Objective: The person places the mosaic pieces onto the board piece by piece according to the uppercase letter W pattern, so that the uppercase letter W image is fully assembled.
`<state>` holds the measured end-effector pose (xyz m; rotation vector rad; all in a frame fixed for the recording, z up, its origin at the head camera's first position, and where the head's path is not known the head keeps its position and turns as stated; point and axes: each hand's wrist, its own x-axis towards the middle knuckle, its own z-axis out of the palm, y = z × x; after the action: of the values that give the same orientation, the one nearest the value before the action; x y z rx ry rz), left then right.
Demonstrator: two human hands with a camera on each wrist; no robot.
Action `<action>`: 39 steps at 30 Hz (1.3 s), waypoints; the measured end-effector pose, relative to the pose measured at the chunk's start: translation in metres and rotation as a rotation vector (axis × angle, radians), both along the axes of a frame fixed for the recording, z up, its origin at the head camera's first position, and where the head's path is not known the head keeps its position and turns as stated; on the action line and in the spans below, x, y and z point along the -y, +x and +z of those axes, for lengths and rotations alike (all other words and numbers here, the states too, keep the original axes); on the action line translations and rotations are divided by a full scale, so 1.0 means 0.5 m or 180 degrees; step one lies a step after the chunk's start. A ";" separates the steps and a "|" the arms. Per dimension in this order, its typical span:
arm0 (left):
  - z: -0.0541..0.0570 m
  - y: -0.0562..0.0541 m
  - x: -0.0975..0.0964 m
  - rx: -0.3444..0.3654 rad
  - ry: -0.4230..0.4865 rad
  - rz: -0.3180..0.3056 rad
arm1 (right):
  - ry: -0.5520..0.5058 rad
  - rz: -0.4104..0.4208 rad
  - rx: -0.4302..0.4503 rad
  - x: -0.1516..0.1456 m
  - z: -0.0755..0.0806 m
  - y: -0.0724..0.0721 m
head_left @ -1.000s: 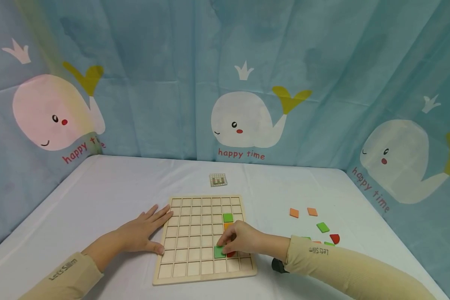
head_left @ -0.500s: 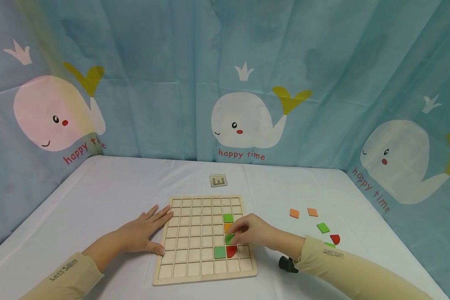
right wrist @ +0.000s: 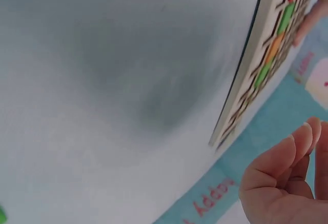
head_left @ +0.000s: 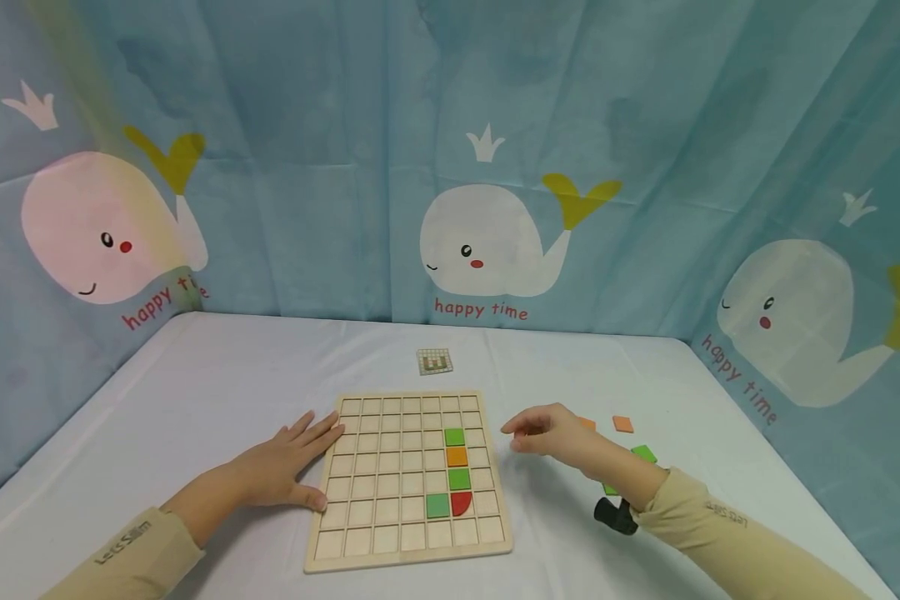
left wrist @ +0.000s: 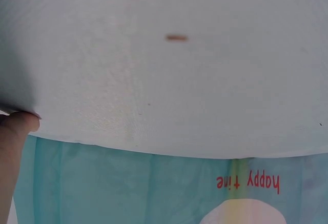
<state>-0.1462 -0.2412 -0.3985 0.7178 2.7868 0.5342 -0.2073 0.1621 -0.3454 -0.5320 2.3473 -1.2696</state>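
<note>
Left hand (head_left: 287, 463): spread, touching grid board (head_left: 364, 486) | right hand (head_left: 558, 435): loosely curled, empty | inside board: five tiles (head_left: 459, 479)

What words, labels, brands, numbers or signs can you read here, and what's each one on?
"happy time": printed in red three times on the blue curtain, once under each whale; the left one is partly lost in a fold.
"LetsSlim": apparently, on the left sleeve.
"LetsSl...": on the right sleeve, its end blurred.
Small card: marks too small to read.
</note>
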 end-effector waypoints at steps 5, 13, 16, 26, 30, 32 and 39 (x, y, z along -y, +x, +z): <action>0.001 0.001 0.001 -0.0008 0.0014 -0.0006 | 0.0071 -0.0096 -0.0090 -0.029 0.014 -0.013; 0.000 0.001 0.002 -0.0007 0.0017 -0.0007 | 0.0107 -0.0225 -0.0115 -0.076 0.028 -0.039; -0.001 0.001 0.002 -0.0011 0.0017 -0.0007 | 0.0060 -0.0274 -0.0055 -0.093 0.030 -0.047; -0.001 0.002 0.002 0.0000 0.0005 0.0007 | 0.0092 -0.0075 -0.0016 -0.145 0.017 -0.080; -0.001 0.002 0.003 -0.0002 0.0008 0.0009 | 0.0375 -0.0105 0.0034 -0.161 0.010 -0.097; -0.001 0.002 0.003 -0.0008 0.0012 0.0007 | 0.0501 -0.0113 0.0046 -0.168 0.006 -0.104; -0.001 0.000 0.002 -0.0011 0.0034 -0.0013 | 0.0698 0.0071 -0.0006 -0.192 -0.014 -0.133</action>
<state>-0.1460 -0.2423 -0.3988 0.7272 2.7872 0.5482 -0.2738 0.2583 -0.3524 -0.4862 2.4355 -0.9858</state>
